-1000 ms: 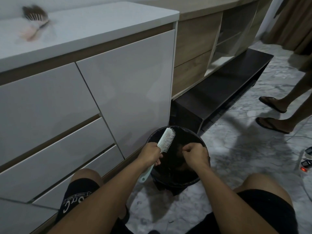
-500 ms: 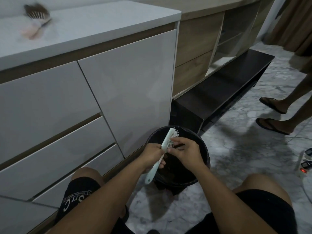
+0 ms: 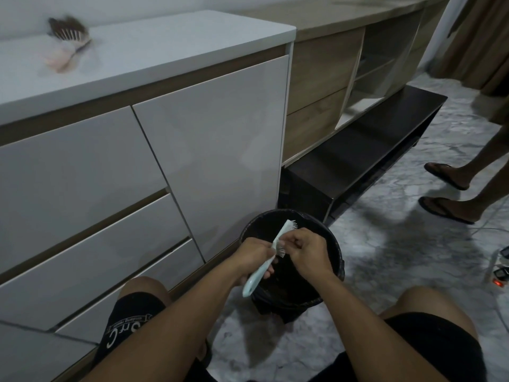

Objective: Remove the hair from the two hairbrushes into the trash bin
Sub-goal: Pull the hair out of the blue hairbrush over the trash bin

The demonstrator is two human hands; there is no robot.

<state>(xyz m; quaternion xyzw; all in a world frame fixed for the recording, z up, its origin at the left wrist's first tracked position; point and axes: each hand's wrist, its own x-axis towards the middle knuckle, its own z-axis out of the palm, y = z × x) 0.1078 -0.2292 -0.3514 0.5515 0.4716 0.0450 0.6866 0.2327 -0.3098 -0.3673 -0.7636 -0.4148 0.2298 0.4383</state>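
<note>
A light blue hairbrush (image 3: 257,274) is held over the black trash bin (image 3: 334,252) on the floor. My left hand (image 3: 252,257) grips its handle, bristles facing right. My right hand (image 3: 305,250) is closed with its fingertips pinched at the bristles in the middle of the brush head; whether hair is between them I cannot tell. A second brush, pink-handled and full of dark hair (image 3: 67,37), lies blurred on the white cabinet top (image 3: 170,48) at the far left.
White drawers (image 3: 110,175) stand just left of the bin, and a low black bench (image 3: 358,158) behind it. Another person's legs in sandals (image 3: 451,194) are on the marble floor to the right. A power strip (image 3: 500,277) lies at the right edge.
My right hand came up from inside the bin to the brush bristles. The brush tilted more upright, with its head turned towards my right hand.
</note>
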